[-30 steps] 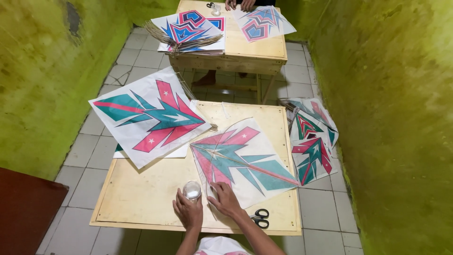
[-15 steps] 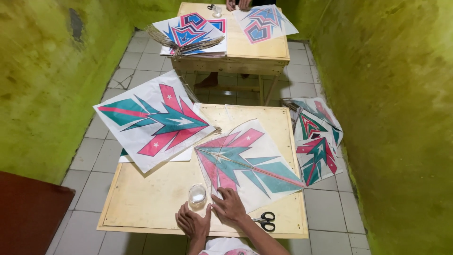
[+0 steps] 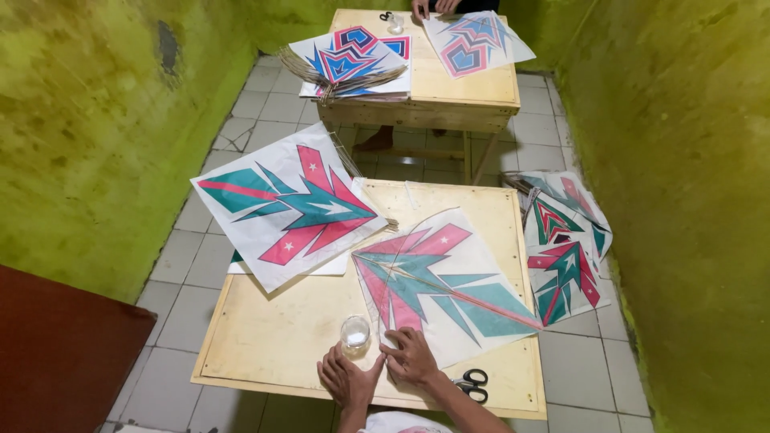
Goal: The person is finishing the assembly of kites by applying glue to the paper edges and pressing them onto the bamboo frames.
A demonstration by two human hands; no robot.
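1. Pressed flat with fingers spread, the right hand pins the near corner of the paper kite to the wooden table; it pinches nothing that I can see.
2. Beside it, touching at the thumb, the left hand rests open on the table, just below a small clear glue cup. A second ago this hand was up at the cup; now it lies lower, free of it, so the work seems to have passed from glue to pressing the kite's edge.
3. Right of the pressing hand lie black-handled scissors.
4. Up and left of the hands, a stack of finished kites overhangs the table; more kites lie off its right edge.
5. Far beyond, another person's hands work at a second table.
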